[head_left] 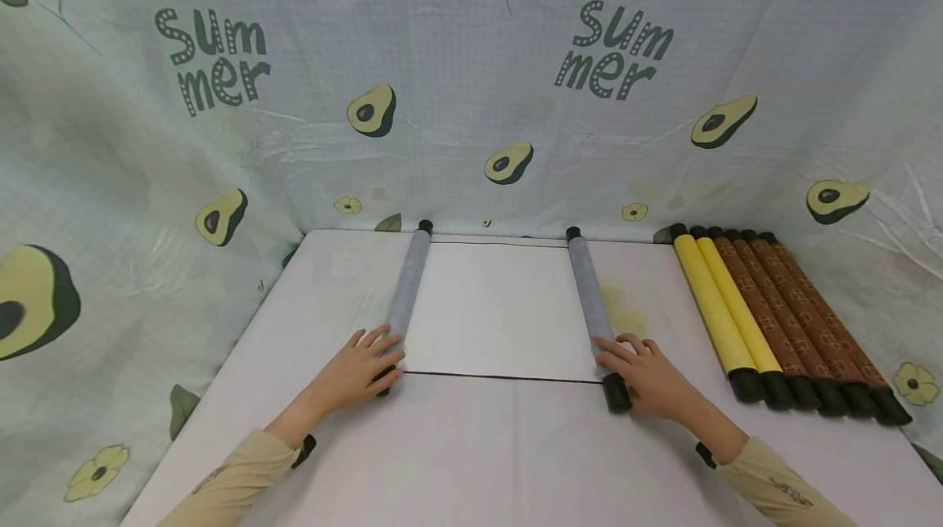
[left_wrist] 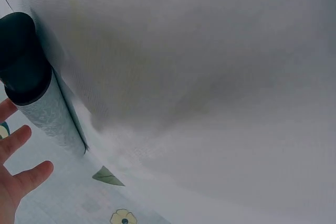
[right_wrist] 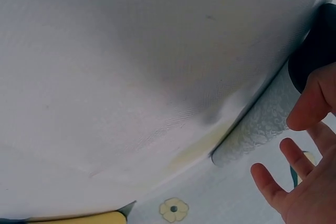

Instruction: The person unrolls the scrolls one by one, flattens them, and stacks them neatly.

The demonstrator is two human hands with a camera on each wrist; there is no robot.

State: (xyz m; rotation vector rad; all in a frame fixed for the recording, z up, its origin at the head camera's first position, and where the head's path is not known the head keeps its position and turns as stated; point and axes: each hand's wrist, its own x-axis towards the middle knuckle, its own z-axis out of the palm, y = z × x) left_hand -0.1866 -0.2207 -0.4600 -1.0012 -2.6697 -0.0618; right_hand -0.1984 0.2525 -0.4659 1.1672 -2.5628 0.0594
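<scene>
A scroll lies partly unrolled on the white table (head_left: 471, 445). Its white sheet (head_left: 501, 310) stretches between two grey rolls with black end caps. My left hand (head_left: 361, 367) rests flat on the near end of the left roll (head_left: 409, 286), fingers straight. My right hand (head_left: 644, 371) rests the same way on the near end of the right roll (head_left: 589, 298), beside its black cap (head_left: 615, 393). The left wrist view shows the left roll (left_wrist: 50, 116), its cap (left_wrist: 21, 59) and straight fingers (left_wrist: 16, 182). The right wrist view shows the right roll (right_wrist: 257, 129) and spread fingers (right_wrist: 294, 156).
Several rolled scrolls (head_left: 773, 314), two yellow and the others brown patterned, lie side by side at the table's right. An avocado-print cloth (head_left: 471, 101) hangs behind and along both sides. Bare table lies in front of the sheet.
</scene>
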